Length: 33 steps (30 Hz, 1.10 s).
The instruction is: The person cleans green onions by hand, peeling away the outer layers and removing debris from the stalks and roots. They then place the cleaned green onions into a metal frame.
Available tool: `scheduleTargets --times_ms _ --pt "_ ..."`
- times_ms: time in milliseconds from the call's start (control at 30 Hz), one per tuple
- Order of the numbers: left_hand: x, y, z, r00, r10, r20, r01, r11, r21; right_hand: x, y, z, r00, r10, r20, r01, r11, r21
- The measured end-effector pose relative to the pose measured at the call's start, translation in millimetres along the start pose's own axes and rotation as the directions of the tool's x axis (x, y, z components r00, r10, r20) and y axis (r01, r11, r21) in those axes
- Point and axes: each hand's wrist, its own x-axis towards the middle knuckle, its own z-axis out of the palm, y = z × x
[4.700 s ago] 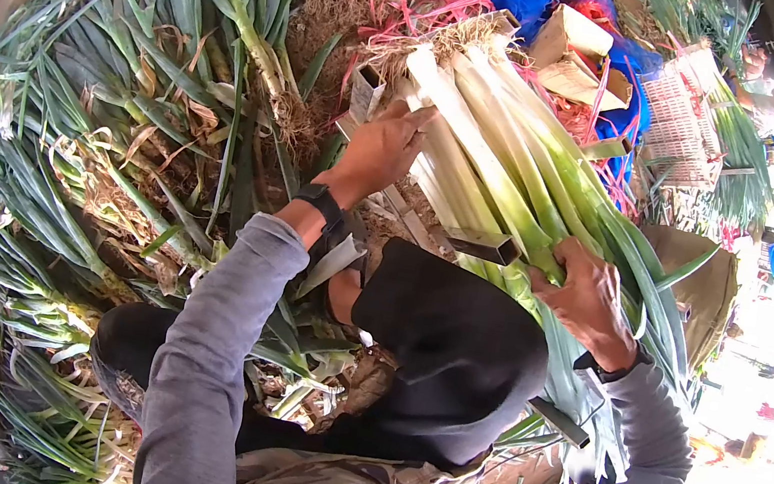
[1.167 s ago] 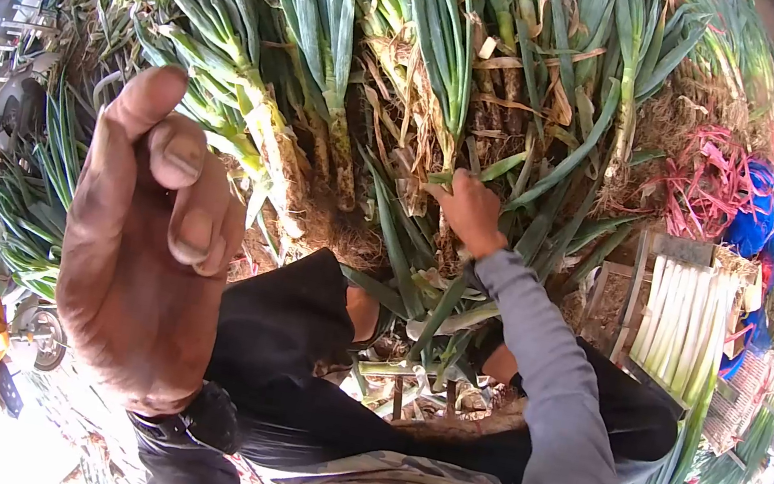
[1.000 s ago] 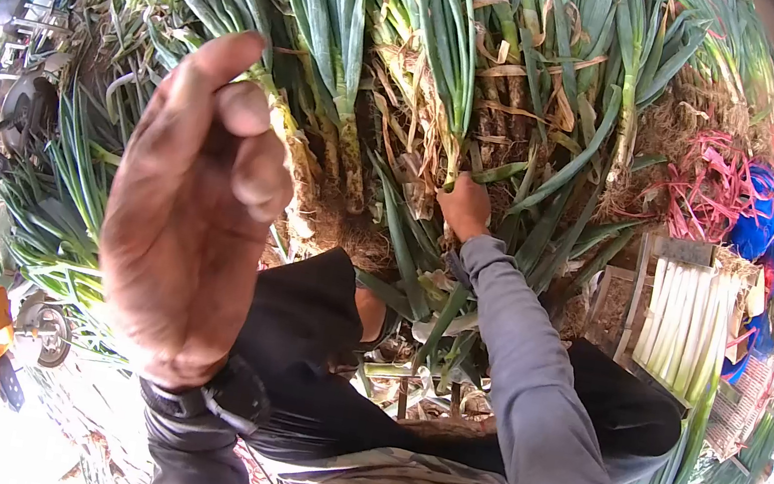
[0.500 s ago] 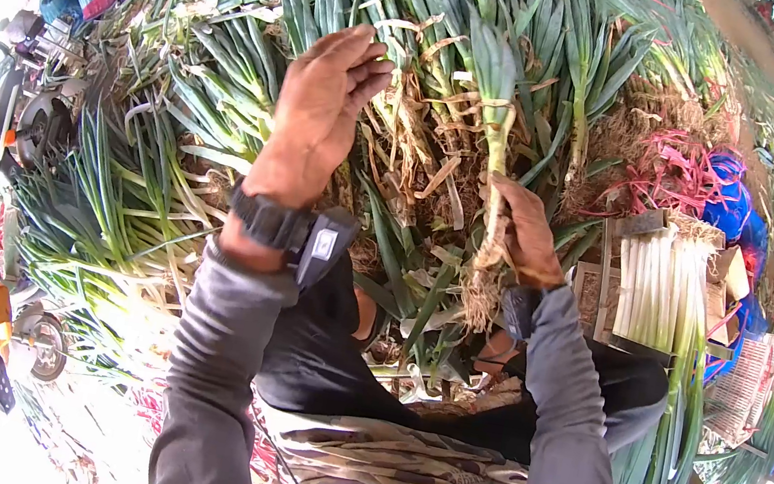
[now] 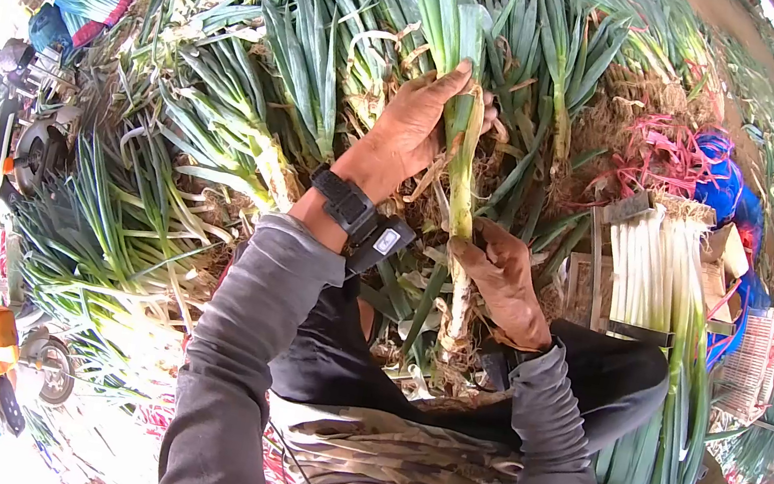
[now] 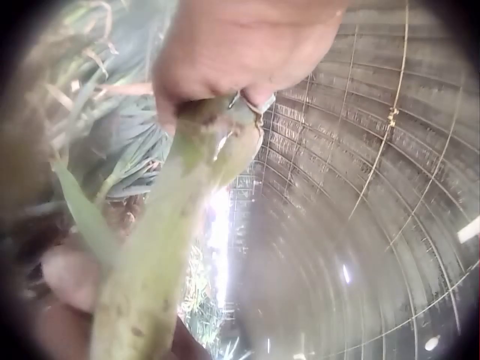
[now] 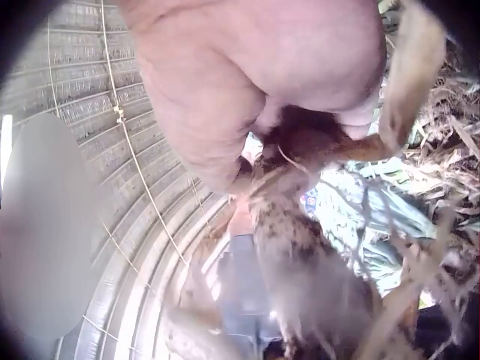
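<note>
two-handed, holds one leek (image 5: 459, 188) out front, leafy end pointing away, root end toward black trousers (image 5: 329, 354). wraps left hand (image 5: 407, 132) round the stalk near the leaves; pinches the lower stalk, nearer the roots, with right hand (image 5: 509, 284). beyond: heaped leeks (image 5: 304, 62). off to the right: pale-stemmed leeks (image 5: 662, 265) side by side in a metal frame (image 5: 641, 334), near pink strips (image 5: 665, 149).
</note>
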Motion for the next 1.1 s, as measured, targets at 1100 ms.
scheduleTargets --times_ms 1100 --pt "-22.9 25.3 -2.7 0.862 0.505 0.036 -0.506 0.856 0.109 84.2 6.1 -7.3 0.929 -0.365 -0.060 0.346 0.915 -0.209"
